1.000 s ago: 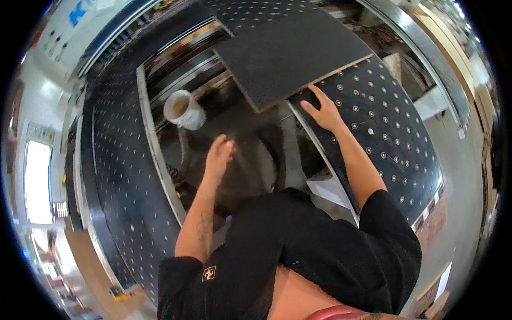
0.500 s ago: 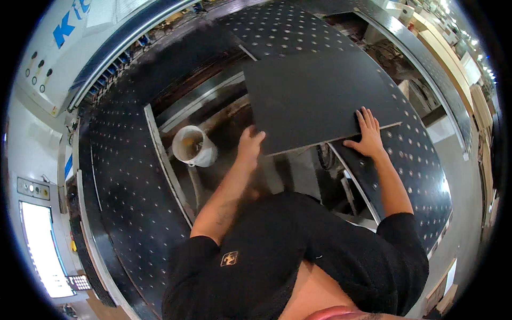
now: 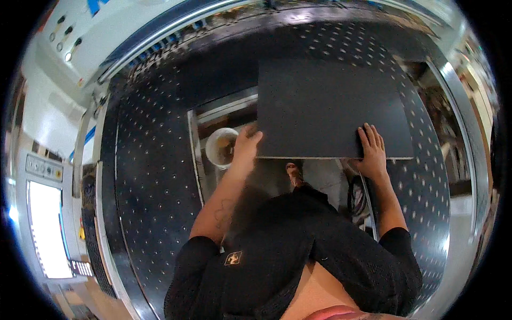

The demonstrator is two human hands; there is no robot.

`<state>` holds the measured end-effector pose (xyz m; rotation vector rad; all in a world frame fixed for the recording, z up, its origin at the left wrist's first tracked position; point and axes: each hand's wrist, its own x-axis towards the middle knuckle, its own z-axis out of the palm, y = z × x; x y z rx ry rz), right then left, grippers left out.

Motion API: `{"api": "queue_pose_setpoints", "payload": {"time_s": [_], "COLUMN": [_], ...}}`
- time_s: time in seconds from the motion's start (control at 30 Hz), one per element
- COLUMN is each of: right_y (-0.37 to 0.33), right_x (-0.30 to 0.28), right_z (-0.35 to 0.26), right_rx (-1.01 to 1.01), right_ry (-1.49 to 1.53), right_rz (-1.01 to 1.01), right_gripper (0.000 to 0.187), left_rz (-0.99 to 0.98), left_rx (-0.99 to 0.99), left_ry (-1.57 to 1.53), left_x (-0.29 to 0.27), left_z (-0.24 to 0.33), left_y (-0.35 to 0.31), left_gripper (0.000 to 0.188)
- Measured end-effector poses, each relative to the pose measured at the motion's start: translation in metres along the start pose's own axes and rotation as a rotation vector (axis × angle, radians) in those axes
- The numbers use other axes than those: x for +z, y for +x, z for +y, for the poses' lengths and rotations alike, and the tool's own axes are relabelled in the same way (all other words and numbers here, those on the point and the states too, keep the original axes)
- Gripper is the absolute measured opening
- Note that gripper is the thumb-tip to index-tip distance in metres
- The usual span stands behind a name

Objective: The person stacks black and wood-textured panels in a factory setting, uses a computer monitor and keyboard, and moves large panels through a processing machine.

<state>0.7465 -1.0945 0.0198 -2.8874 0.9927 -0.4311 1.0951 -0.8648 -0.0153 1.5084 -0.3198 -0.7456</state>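
A dark grey, flat rectangular panel point(image 3: 330, 101) with a thin pale near edge lies in front of me, partly over the dotted black table on the right. My left hand point(image 3: 248, 143) grips its left side close to the near corner; the panel hides some of the fingertips. My right hand point(image 3: 373, 149) holds the near edge toward the right, its fingers flat on top and its thumb down at the edge. Beside my left hand, a white bucket point(image 3: 213, 152) with something brownish inside stands below, in the gap between the table sections.
Black tables with pale dots point(image 3: 154, 176) flank me. A machine beam point(image 3: 176, 34) runs across the far side. At far left stand a bright screen point(image 3: 50, 229) and a button panel point(image 3: 44, 167). A coiled dark cable point(image 3: 356, 194) hangs by the right table.
The panel has turned so its near edge runs level across my view, and both hands have moved with it. My view has swung, and a foot now shows below the panel.
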Motion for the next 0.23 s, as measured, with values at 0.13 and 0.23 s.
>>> {"api": "queue_pose_setpoints", "payload": {"time_s": [0.13, 0.23], "right_y": [0.100, 0.161], "right_x": [0.009, 0.024], "right_z": [-0.029, -0.054], "right_rx": [-0.312, -0.433], "right_ry": [0.048, 0.092], "right_rz": [-0.193, -0.300], "right_gripper": [0.109, 0.114], "left_rz": [0.226, 0.292], "left_rx": [0.024, -0.096], "left_ry": [0.002, 0.069], "left_x": [-0.061, -0.081], "left_z": [-0.001, 0.041], "left_y": [0.040, 0.034], "left_gripper": [0.054, 0.073]}}
